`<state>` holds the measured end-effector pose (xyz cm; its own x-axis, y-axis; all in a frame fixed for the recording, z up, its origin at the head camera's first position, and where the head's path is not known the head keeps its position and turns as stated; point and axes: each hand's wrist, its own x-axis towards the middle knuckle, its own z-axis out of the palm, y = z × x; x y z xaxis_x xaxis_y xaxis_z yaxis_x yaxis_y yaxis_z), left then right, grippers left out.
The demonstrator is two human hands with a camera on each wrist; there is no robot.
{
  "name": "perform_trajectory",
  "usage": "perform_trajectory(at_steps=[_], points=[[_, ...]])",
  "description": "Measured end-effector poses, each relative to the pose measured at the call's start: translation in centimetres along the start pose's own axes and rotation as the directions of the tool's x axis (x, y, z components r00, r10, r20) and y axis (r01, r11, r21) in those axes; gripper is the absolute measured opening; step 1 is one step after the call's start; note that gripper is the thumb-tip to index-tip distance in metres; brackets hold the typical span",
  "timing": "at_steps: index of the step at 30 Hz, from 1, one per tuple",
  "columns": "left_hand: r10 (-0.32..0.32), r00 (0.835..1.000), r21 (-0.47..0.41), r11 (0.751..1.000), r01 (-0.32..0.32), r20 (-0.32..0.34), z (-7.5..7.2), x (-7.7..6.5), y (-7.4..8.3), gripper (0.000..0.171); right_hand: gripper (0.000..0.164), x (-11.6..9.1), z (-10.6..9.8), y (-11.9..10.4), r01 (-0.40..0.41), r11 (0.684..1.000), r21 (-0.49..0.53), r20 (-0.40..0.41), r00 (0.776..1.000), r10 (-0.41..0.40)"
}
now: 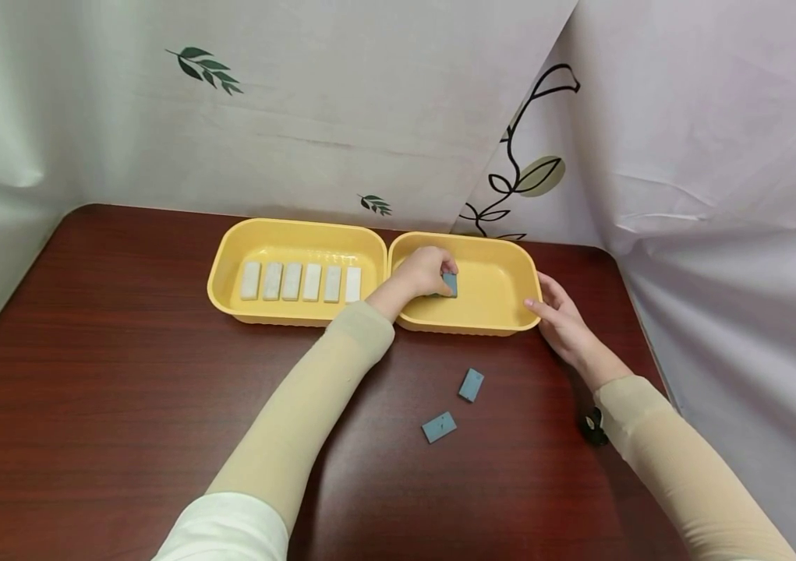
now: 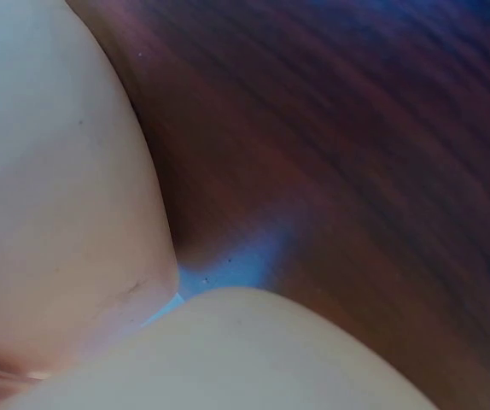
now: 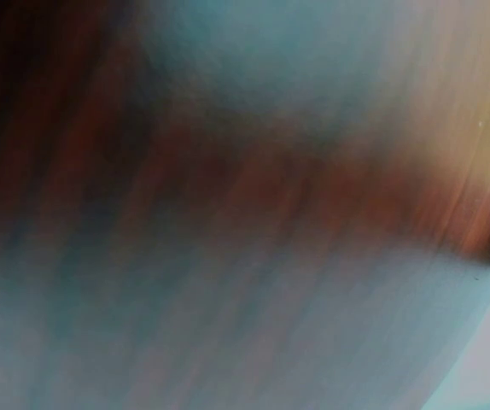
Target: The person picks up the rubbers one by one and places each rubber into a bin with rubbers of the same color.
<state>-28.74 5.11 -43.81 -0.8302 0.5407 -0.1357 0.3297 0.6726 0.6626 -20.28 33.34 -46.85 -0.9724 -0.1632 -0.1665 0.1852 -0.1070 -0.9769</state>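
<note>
In the head view my left hand (image 1: 420,273) reaches down into the right yellow tray (image 1: 496,323). Thumb and fingers pinch a blue-grey rectangular tile (image 1: 450,285) near the tray's left side, and the hand covers the floor beneath it. My right hand (image 1: 564,321) grips the right end of the same tray, its thumb over the rim and its fingers along the outside. Two more blue-grey tiles, a nearer one (image 1: 439,427) and a farther one (image 1: 471,385), lie on the table in front. The left wrist view shows skin close up (image 2: 57,188) and a bluish patch.
A second yellow tray (image 1: 285,318) touches the first on its left and holds a row of several white tiles (image 1: 291,281). Beside the right sleeve lies a small black object (image 1: 592,427). Pale curtains (image 1: 285,117) stand around the dark wooden table (image 1: 124,389).
</note>
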Motion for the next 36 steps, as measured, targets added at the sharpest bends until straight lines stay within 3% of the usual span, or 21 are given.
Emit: perform_trajectory(at_steps=[20, 36], points=[[0.02, 1.0, -0.01, 1.0, -0.02, -0.001, 0.06, -0.01, -0.2, 0.033, 0.045, -0.02, -0.14, 0.07, 0.022, 1.0, -0.004, 0.001, 1.0, -0.022], [0.01, 0.999, 0.004, 1.0, -0.01, -0.049, -0.24, -0.32, 0.35, 0.028, 0.044, -0.09, 0.06, 0.01, 0.019, 1.0, 0.018, 0.005, 1.0, -0.019]])
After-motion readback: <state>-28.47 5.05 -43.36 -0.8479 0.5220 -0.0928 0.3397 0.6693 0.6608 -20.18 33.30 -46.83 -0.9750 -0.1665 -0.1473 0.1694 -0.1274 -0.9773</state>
